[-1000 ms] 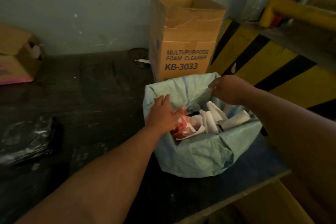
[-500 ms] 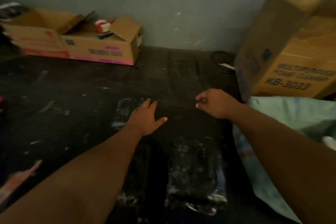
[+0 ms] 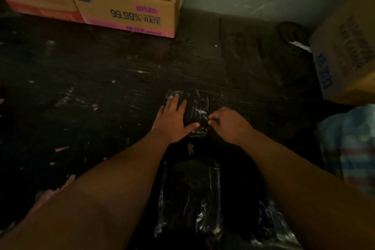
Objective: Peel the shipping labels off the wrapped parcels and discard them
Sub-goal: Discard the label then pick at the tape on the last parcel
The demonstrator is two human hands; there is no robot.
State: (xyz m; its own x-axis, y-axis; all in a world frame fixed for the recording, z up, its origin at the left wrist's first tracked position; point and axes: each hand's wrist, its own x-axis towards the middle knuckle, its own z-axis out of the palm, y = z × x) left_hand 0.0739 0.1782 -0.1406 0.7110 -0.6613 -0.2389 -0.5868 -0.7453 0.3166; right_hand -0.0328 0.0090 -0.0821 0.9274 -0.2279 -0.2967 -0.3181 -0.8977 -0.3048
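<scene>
A small parcel wrapped in black plastic (image 3: 197, 107) lies on the dark table (image 3: 101, 97). My left hand (image 3: 174, 119) rests flat on its left half with fingers straight and thumb spread. My right hand (image 3: 227, 123) sits at the parcel's right edge, fingers curled, fingertips pinching at the wrap there. No label shows on it in the dim light. A larger black-wrapped parcel (image 3: 190, 195) lies nearer me between my forearms. The bin lined with a light blue bag (image 3: 349, 148) stands at the right edge.
Two open cardboard boxes (image 3: 129, 8) stand at the back left against the wall. A tall cardboard box (image 3: 347, 55) stands at the back right, above the bin. Small scraps of paper and pink bits (image 3: 60, 149) dot the table's left side.
My view swung left from the bin to the table. Both hands left the bin, moved over the table and came down on the small black parcel.
</scene>
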